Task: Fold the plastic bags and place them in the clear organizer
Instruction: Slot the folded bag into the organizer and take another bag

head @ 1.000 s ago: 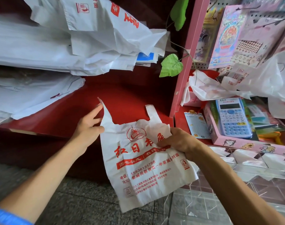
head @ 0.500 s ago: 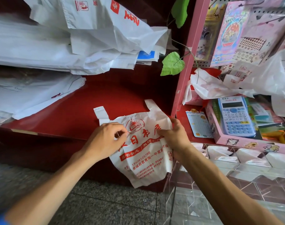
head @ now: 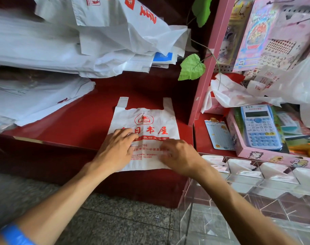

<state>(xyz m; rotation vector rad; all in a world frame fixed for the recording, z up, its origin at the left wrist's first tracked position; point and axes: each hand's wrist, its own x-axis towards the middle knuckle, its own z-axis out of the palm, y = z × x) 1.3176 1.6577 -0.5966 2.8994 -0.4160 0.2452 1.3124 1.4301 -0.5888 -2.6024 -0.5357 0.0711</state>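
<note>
A white plastic bag [head: 147,121] with red print lies flat on the red shelf [head: 76,124], handles pointing away from me, its bottom edge hanging a little over the shelf's front. My left hand [head: 115,149] presses on the bag's lower left with fingers spread. My right hand [head: 179,156] rests flat on its lower right. The clear organizer [head: 256,175] stands at the lower right, and several of its compartments hold folded white bags.
Stacks of white bags [head: 80,41] fill the shelf's back and left. A pink rack post [head: 205,68] stands right of the bag. Beyond it sit a pink tray [head: 256,152] with a blue calculator [head: 260,126] and loose crumpled bags [head: 239,96].
The bag was held up by its handles, then lowered onto the red shelf. Both hands let go of the handles and now lie flat on its lower half.
</note>
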